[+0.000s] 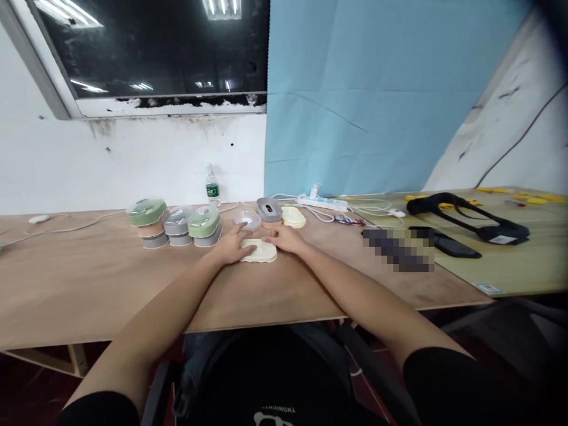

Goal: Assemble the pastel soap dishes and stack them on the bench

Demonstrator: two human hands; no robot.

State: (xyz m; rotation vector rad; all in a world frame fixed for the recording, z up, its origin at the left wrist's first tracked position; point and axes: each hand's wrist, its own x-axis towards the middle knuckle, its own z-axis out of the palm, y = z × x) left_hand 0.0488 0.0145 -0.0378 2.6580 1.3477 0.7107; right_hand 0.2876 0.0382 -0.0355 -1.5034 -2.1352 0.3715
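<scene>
In the head view, a cream oval plastic piece (260,251) with a wavy rim lies on the brown table in front of me. My left hand (231,244) rests at its left end, fingers spread, with a fingertip on the cream surface. Another finger of that hand reaches toward a clear round plastic piece (249,220) just behind. Over the right end of the cream piece, my right hand (287,238) has its fingers curled in and pressed together. What those fingers hold, if anything, is too small to make out.
Behind my hands stand a grey oval container (269,210) and a second cream one (293,217). Stacked green, grey and pink containers (148,216) sit left, near a water bottle (212,188). A power strip (323,203) with cables and a black strap-like frame (470,219) lie right.
</scene>
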